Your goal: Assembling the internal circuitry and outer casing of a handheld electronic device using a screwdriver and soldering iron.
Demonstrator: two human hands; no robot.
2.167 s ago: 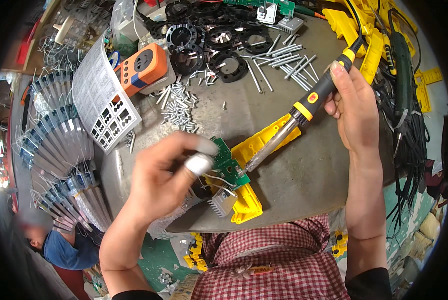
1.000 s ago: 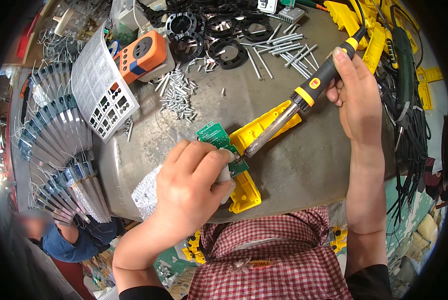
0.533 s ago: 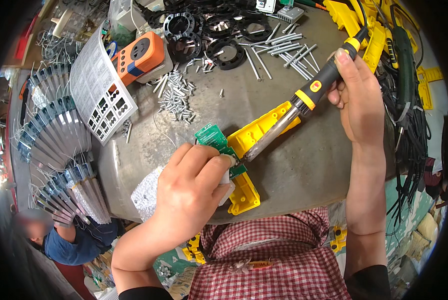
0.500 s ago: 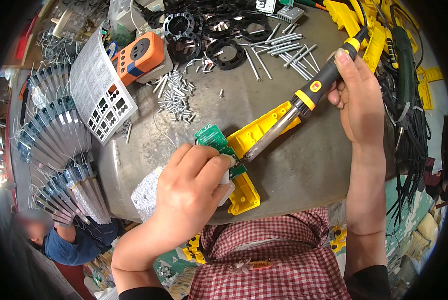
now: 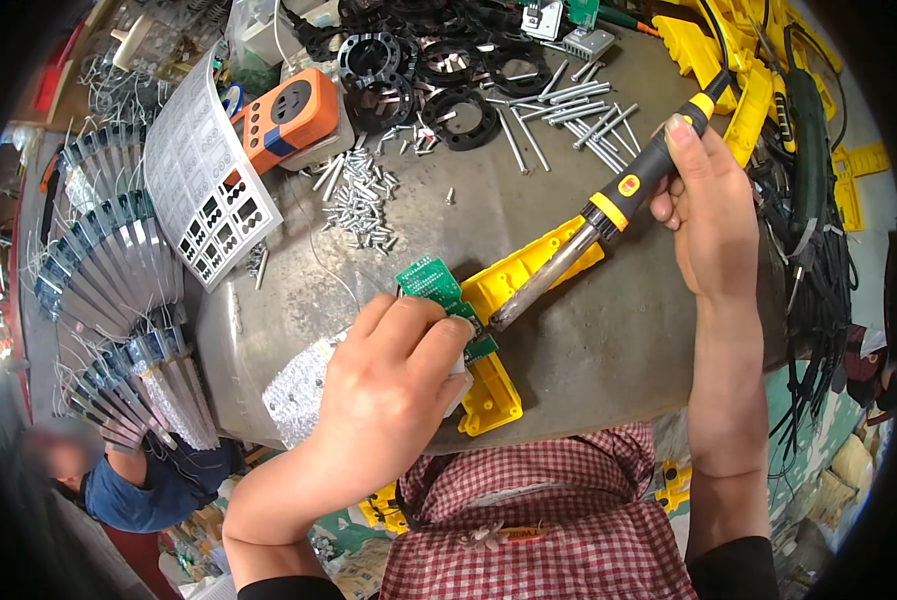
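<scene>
My left hand (image 5: 393, 380) pinches a green circuit board (image 5: 428, 280) near the table's front edge. Under that hand is a pale block, mostly hidden by the fingers. In my right hand (image 5: 710, 205) is a soldering iron (image 5: 640, 178) with a black and yellow handle. Its metal barrel slants down to the left, and the tip end is at the board's right edge beside my left fingertips; whether it touches is too small to tell. Beneath the board lies a yellow plastic casing half (image 5: 528, 268). Silvery wrapped material (image 5: 303, 385) lies left of my left hand.
Small screws (image 5: 361, 205), long bolts (image 5: 578, 105) and black rings (image 5: 460, 118) lie toward the back. An orange device (image 5: 293, 115) stands behind a printed sheet (image 5: 203, 170). Fanned metal strips (image 5: 118, 260) fill the left, black cables (image 5: 818, 320) the right. Another person's blue sleeve (image 5: 153, 490) shows lower left.
Little differs. The right hand and soldering iron have shifted slightly left and down in the picture, with the barrel's end still at the board. The left hand keeps its hold.
</scene>
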